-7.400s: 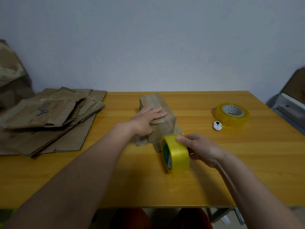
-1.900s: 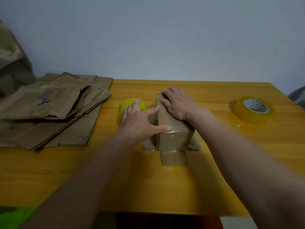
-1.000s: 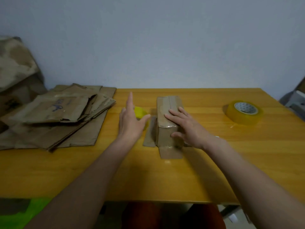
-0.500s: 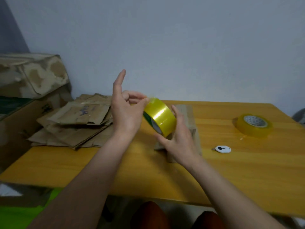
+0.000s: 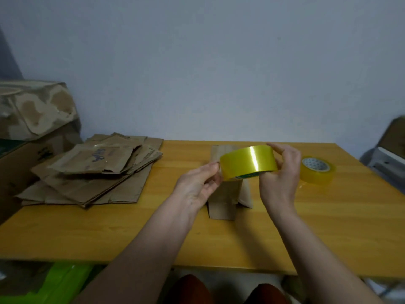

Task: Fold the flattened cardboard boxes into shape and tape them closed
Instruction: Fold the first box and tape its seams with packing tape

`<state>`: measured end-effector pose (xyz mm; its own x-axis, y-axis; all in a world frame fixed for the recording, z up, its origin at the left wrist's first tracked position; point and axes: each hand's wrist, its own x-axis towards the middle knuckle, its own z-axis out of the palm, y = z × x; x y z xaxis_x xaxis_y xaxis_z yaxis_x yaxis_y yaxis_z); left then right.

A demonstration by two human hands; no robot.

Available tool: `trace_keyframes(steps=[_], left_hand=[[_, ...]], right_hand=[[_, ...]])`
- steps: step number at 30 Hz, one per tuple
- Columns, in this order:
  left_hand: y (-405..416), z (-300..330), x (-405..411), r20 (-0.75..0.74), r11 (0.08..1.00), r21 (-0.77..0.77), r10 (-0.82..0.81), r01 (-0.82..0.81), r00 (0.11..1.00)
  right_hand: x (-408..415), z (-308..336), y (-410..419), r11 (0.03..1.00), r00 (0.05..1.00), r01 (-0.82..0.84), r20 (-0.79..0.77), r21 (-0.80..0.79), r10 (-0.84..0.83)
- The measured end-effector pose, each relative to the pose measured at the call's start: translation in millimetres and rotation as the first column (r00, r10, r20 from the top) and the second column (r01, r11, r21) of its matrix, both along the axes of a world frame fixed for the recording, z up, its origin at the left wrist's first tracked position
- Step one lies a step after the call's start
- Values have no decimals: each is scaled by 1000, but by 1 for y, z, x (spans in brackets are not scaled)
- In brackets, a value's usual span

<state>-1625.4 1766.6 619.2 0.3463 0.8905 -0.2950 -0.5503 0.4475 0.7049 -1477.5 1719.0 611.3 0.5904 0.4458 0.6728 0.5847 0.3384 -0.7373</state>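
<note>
Both hands hold a yellow tape roll (image 5: pixel 247 161) in the air above the table. My right hand (image 5: pixel 281 172) grips its right side, thumb on top and fingers curled behind. My left hand (image 5: pixel 200 183) pinches the roll's left edge with its fingertips. Under the roll stands the small folded cardboard box (image 5: pixel 223 194), long side pointing away, with a shiny strip of tape on its near end and flaps spread at the base. The hands and roll hide most of its top.
A pile of flattened cardboard boxes (image 5: pixel 92 170) lies on the left of the wooden table (image 5: pixel 109 233). A second tape roll (image 5: pixel 317 170) lies flat at the right. Large worn cartons (image 5: pixel 32 110) stand left of the table; a chair (image 5: pixel 388 154) is at the right edge.
The roll has turned so its outer band faces me and has shifted right. My left hand came down from an open pose to pinch its left edge. My right hand now grips its right side.
</note>
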Motion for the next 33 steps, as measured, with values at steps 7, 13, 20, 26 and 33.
trace_keyframes(steps=[7,13,20,26,33], left_hand=[[-3,-9,8,-203,986,111,142,-121,969],[-2,-17,-2,-411,910,258,408,-325,815],[2,-27,-3,-521,911,330,393,-245,757],[16,-35,-3,-585,904,342,419,-257,694],[45,-36,5,-638,889,375,453,-263,622]], right_hand=[[6,-18,-3,956,940,-280,-228,-84,255],[40,-25,-20,924,885,177,466,-339,2],[60,-39,-18,947,993,-56,82,-315,86],[81,-41,-22,873,857,230,514,-429,27],[85,-33,0,824,880,238,474,-515,42]])
